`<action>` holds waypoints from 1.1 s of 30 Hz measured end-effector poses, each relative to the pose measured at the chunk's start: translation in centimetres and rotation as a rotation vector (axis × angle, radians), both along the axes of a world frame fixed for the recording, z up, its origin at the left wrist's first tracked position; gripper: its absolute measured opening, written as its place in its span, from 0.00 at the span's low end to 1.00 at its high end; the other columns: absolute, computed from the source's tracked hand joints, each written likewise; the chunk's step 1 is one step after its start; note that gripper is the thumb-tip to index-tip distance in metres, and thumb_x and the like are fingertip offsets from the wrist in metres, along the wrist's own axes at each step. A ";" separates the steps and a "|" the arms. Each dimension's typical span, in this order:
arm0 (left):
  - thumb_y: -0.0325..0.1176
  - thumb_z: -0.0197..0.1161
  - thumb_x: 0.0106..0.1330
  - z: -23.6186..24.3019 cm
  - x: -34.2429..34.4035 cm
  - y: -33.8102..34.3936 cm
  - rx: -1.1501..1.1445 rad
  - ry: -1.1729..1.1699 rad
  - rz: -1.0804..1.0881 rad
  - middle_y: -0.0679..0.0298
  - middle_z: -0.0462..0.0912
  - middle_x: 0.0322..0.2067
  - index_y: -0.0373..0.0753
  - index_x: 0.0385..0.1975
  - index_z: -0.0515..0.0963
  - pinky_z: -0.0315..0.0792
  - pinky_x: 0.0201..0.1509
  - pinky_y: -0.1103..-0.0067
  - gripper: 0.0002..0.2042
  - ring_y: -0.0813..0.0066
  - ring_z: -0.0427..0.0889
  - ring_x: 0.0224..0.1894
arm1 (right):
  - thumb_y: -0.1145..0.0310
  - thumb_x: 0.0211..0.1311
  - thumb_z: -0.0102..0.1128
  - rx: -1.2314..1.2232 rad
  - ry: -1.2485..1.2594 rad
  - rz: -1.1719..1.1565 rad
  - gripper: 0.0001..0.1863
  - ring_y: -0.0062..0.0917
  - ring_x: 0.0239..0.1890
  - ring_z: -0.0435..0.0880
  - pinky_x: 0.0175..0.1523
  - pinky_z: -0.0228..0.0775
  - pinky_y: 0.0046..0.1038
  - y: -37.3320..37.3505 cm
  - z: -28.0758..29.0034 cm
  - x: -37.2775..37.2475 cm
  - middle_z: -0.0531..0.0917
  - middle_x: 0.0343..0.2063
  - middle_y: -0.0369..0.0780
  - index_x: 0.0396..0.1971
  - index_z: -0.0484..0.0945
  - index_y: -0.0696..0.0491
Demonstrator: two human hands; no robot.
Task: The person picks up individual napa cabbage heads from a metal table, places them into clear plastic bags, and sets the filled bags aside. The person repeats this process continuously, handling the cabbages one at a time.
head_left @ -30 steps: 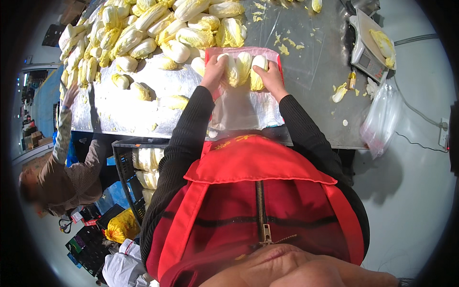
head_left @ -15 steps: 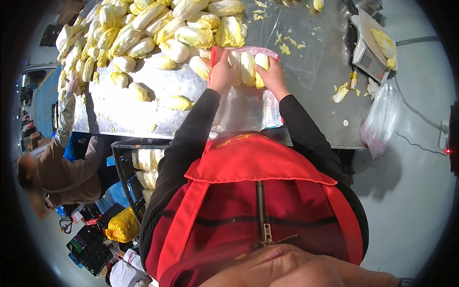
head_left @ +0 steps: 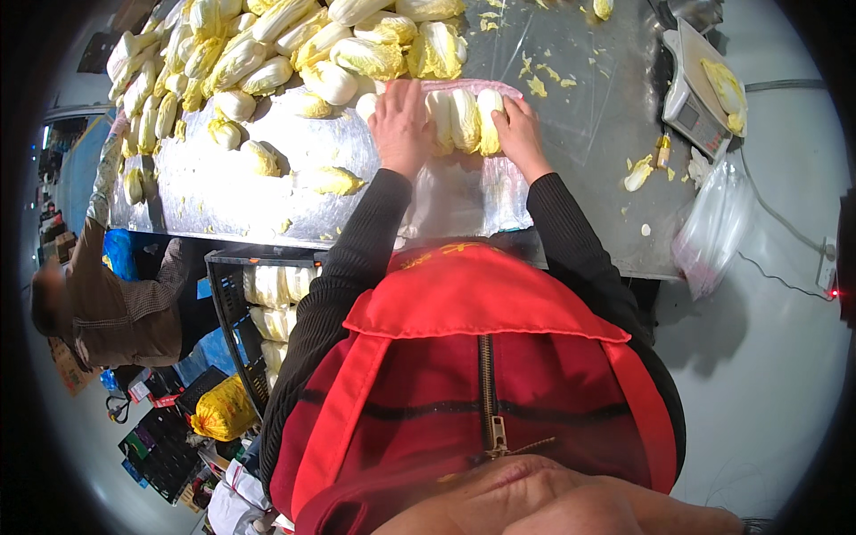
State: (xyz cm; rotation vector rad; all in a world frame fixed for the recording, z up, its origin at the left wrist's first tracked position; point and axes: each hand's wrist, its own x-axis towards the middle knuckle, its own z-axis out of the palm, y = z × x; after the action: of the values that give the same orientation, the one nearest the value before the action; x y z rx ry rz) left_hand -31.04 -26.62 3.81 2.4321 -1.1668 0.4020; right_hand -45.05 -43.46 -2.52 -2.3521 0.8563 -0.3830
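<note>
Steel tabletop (head_left: 606,192) fills most of the upper view, glaring white on its left side and dull gray on the right. Cabbages (head_left: 366,58) are heaped at its upper left, probably to keep them within reach without crowding the work. From my remote seat I find three small cabbages (head_left: 464,120) side by side between the hands, lying on or inside a clear plastic bag (head_left: 508,201) with a pink far edge; I cannot tell which. Their tops line up, likely because the hands brace the row at both ends.

I see the left hand (head_left: 399,129) laid over the bag's left side, fingers extended and close together; whether they pinch plastic underneath, I cannot tell. On the right hand (head_left: 522,138), the thumb sits by the rightmost cabbage, fingers bent at the bag's edge, their grip hidden from me.

Beyond the right hand I have broad bare metal, marked by leaf scraps (head_left: 537,86), before the scale (head_left: 687,116). Leftward, loose cabbages and the heap narrow my room. Toward the body, the bag nearly meets the table's near edge, so I judge little slack there.
</note>
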 end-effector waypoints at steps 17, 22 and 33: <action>0.33 0.59 0.67 -3.6 1.3 0.4 -0.313 1.256 -0.040 0.62 0.82 0.38 0.32 0.51 0.75 0.78 0.36 0.75 0.16 0.72 0.83 0.33 | 0.65 0.56 0.70 0.673 -0.443 -0.192 0.30 0.27 0.42 0.85 0.49 0.75 0.25 1.5 0.1 -0.2 0.86 0.42 0.48 0.56 0.75 0.66; 0.34 0.53 0.72 -2.2 -1.3 0.3 -0.407 1.724 -0.030 0.65 0.81 0.38 0.35 0.51 0.75 0.79 0.44 0.74 0.14 0.75 0.82 0.37 | 0.43 0.47 0.72 0.169 -0.143 0.046 0.56 0.49 0.71 0.58 0.71 0.55 0.40 1.7 2.1 0.4 0.58 0.68 0.57 0.69 0.56 0.60; 0.27 0.55 0.59 -1.9 -0.8 0.8 -0.020 1.284 -0.266 0.58 0.84 0.28 0.39 0.59 0.75 0.76 0.40 0.72 0.25 0.65 0.82 0.29 | 0.48 0.43 0.74 -0.199 0.285 0.144 0.49 0.60 0.72 0.44 0.67 0.45 0.63 7.0 4.6 1.1 0.46 0.72 0.55 0.69 0.60 0.28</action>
State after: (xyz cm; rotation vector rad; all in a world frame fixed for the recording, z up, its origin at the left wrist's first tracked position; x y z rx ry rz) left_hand -31.89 -25.79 1.94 1.7997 -0.7841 -1.0640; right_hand -43.98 -36.46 2.03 -2.6782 0.7994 -0.0761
